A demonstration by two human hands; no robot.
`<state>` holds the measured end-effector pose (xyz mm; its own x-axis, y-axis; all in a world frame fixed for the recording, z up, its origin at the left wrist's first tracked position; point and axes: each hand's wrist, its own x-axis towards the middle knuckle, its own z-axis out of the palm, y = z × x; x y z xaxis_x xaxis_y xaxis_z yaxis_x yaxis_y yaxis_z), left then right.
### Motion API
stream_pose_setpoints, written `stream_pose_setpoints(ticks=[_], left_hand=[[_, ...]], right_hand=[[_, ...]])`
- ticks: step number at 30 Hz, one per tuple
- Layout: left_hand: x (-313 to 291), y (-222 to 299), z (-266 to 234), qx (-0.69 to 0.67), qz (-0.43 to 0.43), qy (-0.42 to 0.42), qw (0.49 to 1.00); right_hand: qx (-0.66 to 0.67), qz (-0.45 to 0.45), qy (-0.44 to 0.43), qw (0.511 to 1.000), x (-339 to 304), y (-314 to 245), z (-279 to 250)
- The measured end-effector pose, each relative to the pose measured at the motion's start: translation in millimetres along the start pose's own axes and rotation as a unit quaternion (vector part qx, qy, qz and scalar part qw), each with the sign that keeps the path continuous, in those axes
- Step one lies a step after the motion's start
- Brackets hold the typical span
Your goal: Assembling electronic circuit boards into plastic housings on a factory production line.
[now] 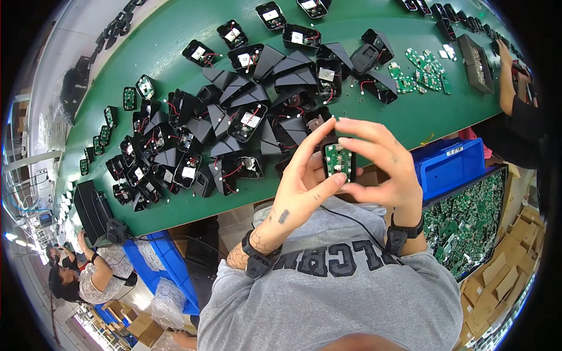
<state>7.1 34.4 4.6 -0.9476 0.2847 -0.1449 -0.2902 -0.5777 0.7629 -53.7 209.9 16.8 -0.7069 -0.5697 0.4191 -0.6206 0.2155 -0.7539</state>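
In front of my chest I hold a small black plastic housing with a green circuit board [338,159] seated in its open side. My left hand [298,187] grips it from the left, thumb across the board's lower edge. From the right, my right hand [387,164] curls round it, fingertips at its upper edge and thumb below. Past my hands, many black housings [249,120] lie heaped on the green table [246,202], several showing white parts and red wires. The housing's underside is hidden by my fingers.
Loose green circuit boards [422,70] lie at the far right, beside a dark box of small parts [475,64]. A blue bin [451,169] and a large tray of boards [462,234] stand right of me. Co-workers are at the left [96,275] and right [518,99].
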Motion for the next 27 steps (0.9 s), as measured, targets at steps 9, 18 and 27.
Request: stream_pose_setpoints(ticks=[9, 18, 27], left_hand=[[-3, 3, 13, 0.08, 0.035, 0.049, 0.995], [-1, -8, 7, 0.317, 0.115, 0.048, 0.94], [-4, -20, 8, 0.364, 0.25, 0.072, 0.894]], right_hand=[[0.288, 0.231, 0.017, 0.929, -8, 1, 21], [0.358, 0.276, 0.057, 0.89, -9, -6, 20], [0.27, 0.146, 0.07, 0.949, -5, -5, 25]])
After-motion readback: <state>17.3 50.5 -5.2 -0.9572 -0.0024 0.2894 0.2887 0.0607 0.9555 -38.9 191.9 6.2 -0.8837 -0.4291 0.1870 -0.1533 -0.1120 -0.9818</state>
